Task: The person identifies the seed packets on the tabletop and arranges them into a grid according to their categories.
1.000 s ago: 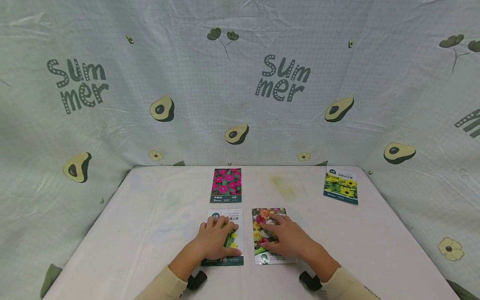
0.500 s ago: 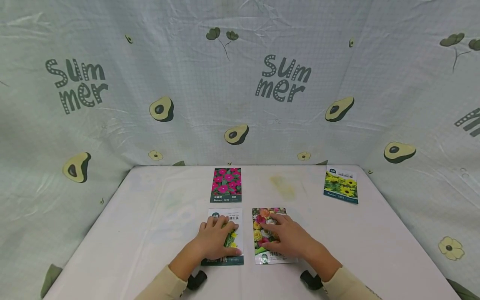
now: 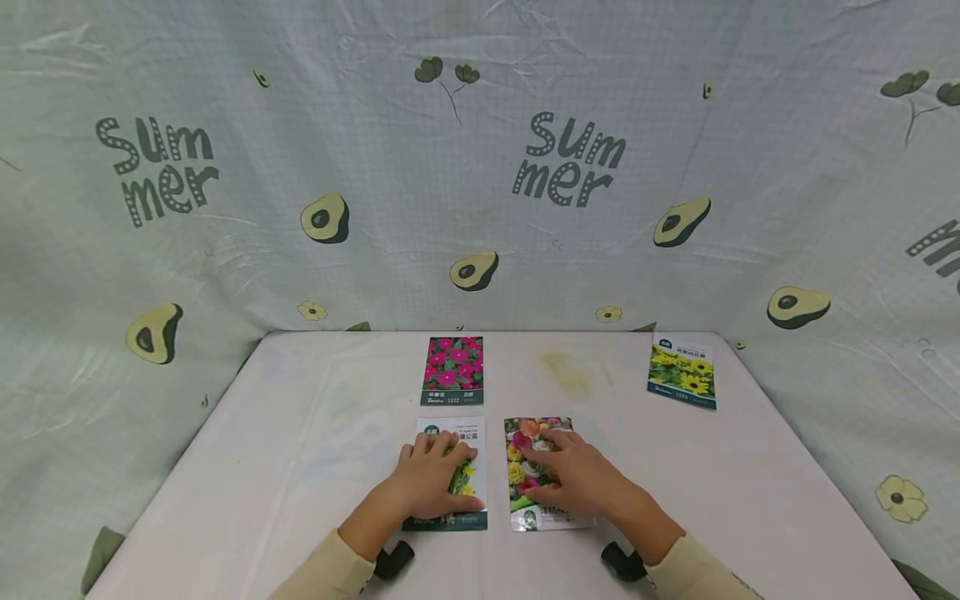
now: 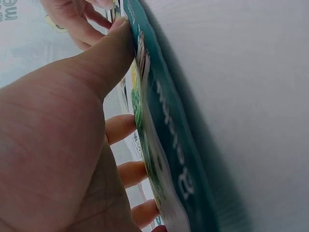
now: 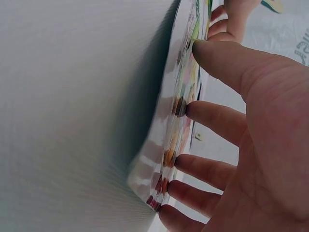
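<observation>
A seed packet with yellow flowers and a dark green bottom band point(image 3: 471, 522) lies flat on the table before me. My left hand point(image 3: 427, 486) rests on it with fingers spread; in the left wrist view, thumb and fingertips touch its face. Beside it, to the right, is a packet with multicoloured blooms and a white lower strip point(image 3: 517, 472). On that one rests my right hand point(image 3: 577, 477), fingers spread, and the right wrist view has the fingertips point(image 5: 181, 162) touching its surface. Both hands cover part of the printing.
Behind the left packet lies a packet of pink flowers point(image 3: 452, 371). A yellow-flower packet point(image 3: 681, 371) lies tilted near the back right corner of the white table point(image 3: 300, 467). A printed curtain point(image 3: 405, 167) rises behind the table and along both sides.
</observation>
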The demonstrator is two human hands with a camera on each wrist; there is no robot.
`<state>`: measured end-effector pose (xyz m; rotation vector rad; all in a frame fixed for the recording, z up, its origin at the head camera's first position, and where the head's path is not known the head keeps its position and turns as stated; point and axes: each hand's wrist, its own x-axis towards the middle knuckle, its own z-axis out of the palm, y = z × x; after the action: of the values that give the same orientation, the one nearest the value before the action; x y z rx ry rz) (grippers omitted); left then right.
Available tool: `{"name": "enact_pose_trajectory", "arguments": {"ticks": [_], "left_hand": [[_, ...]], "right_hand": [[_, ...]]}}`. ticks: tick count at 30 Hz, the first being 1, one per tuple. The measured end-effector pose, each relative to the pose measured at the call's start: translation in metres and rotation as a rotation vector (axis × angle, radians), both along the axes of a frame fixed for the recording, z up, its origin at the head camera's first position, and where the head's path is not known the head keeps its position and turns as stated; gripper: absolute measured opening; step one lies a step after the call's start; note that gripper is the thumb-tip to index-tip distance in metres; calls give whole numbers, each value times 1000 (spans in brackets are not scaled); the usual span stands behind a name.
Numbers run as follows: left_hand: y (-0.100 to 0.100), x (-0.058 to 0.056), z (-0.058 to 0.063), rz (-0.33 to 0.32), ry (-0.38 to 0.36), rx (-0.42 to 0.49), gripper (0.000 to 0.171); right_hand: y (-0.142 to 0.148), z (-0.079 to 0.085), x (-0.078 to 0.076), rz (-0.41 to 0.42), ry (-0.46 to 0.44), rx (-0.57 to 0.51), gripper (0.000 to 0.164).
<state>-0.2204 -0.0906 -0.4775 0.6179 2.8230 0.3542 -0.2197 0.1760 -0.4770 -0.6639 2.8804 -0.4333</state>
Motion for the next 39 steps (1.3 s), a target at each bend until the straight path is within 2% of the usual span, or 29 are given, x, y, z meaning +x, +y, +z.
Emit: {"name": "enact_pose_trajectory", "arguments": {"ticks": [14,22,39], "left_hand": [[-1,0,-2,0,-5,7,79],[-1,0,-3,1,1,8,80],[-1,2,1,-7,6,13,78]], "right_hand": [[-2,-3,3,-16,33,10,62],[-1,-5,2,-34,18,23,62],[-1,-3,3,-27,27,18,64]]}}
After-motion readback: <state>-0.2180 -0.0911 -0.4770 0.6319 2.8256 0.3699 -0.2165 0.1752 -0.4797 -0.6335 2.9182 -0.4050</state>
